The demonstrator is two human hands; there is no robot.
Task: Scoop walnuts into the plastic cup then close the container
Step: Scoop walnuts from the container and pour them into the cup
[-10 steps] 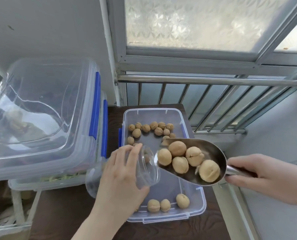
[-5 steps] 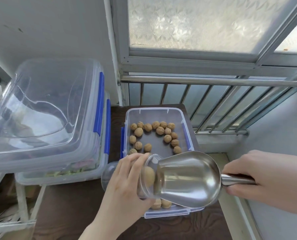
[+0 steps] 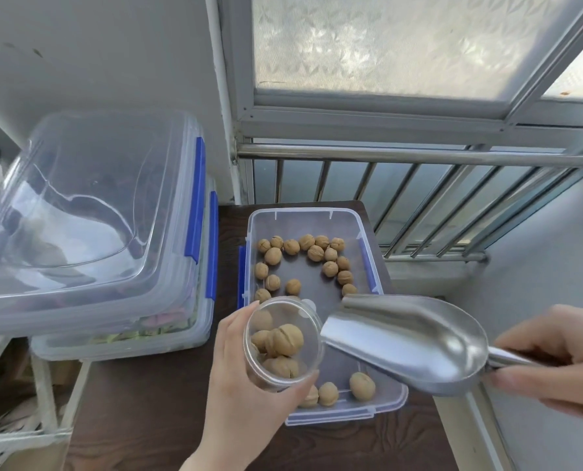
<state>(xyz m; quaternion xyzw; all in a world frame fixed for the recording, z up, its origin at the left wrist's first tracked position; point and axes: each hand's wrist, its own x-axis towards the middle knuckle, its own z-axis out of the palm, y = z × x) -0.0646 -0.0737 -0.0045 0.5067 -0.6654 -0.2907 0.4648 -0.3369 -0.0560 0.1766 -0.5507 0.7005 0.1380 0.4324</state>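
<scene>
The left hand (image 3: pixel 249 396) has its grip wrapped around a clear plastic cup (image 3: pixel 283 345), fingers curled behind and under the cup's wall and the thumb along its near lower edge, so the cup sits at the top of the grip with its round mouth tipped up toward the camera. Inside the cup lie several walnuts (image 3: pixel 285 341), piled against one another. The cup is held above the near left part of the open clear walnut container (image 3: pixel 361 226), which rests on the dark wooden counter (image 3: pixel 140 419). The right hand (image 3: pixel 551 358) is clenched on the handle of a metal scoop (image 3: pixel 402 338); the handle runs into the grip at the right, and the scoop's bowl reaches left from it, turned so its rounded back faces up, with its front lip just beside the cup's right rim. The scoop hangs over the near right part of the container. More loose walnuts (image 3: pixel 312 253) lie on the container's floor in a loose arc toward its far end, and three more (image 3: pixel 362 386) lie by its near wall, below the scoop. Left of the container stand stacked large clear storage boxes (image 3: pixel 89 215) with blue clasps. Beyond the container's far end are a metal railing (image 3: pixel 419 158) and a frosted window (image 3: pixel 402 42)
</scene>
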